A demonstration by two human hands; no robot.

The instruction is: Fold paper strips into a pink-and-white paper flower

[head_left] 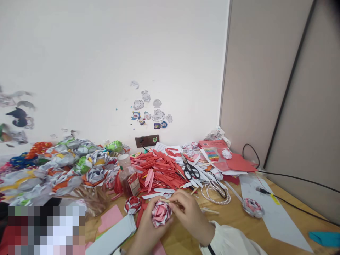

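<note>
A pink and white folded-paper flower rests in my left hand, whose fingers curl around it. My right hand pinches a thin wooden stick, its tip at the flower's upper edge; I cannot tell whether it goes into the petals. Just left of my left hand sits a red and white paper flower. Behind my hands lies a heap of folded red paper strips, with black-handled scissors on its right side. A loop of white beads is beyond my right hand.
Many paper flowers are piled at the left. A bottle and small red box stand behind my left hand. Stacked white paper lies at the front. Another flower and a black cable are at right; a wall rises behind.
</note>
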